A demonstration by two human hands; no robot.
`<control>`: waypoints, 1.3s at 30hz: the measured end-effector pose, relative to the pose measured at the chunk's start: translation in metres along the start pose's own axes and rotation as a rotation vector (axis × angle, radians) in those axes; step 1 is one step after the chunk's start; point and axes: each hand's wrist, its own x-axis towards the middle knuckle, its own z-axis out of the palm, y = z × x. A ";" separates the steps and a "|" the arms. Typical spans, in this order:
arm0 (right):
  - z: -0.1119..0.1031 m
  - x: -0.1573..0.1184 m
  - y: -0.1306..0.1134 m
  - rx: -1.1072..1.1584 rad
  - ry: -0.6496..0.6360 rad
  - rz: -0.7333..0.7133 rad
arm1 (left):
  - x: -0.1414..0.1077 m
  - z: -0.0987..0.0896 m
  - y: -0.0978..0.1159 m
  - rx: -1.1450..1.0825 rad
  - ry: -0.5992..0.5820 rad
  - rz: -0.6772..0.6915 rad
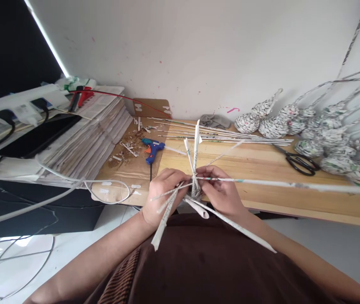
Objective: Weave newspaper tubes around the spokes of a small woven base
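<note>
Between my two hands, over the table's front edge, is a small weave of rolled newspaper tubes [195, 190] with several ends sticking out up, down and sideways. My left hand [165, 194] is closed around the left side of the weave. On the other side my right hand [222, 192] pinches a long paper tube [271, 183] where it meets the weave. That tube stretches far to the right, its tip green. Fingers partly cover the middle of the weave.
A blue glue gun [152, 148] lies on cardboard [112, 173] with paper scraps. Loose paper tubes [224, 136] lie along the back. Black scissors [300, 162] and woven paper pieces [334, 135] are at right. Stacked newspapers [104, 131] hold a phone [39, 136], with cables hanging down.
</note>
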 end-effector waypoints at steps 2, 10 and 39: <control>-0.001 -0.003 0.001 0.007 0.004 0.053 | 0.000 0.000 0.000 0.041 -0.001 0.019; 0.003 -0.004 -0.002 -0.030 0.107 0.049 | 0.002 0.003 0.002 0.023 -0.019 -0.064; -0.009 -0.014 0.013 -0.251 -0.011 -0.407 | 0.002 0.010 0.006 -0.325 -0.050 -0.461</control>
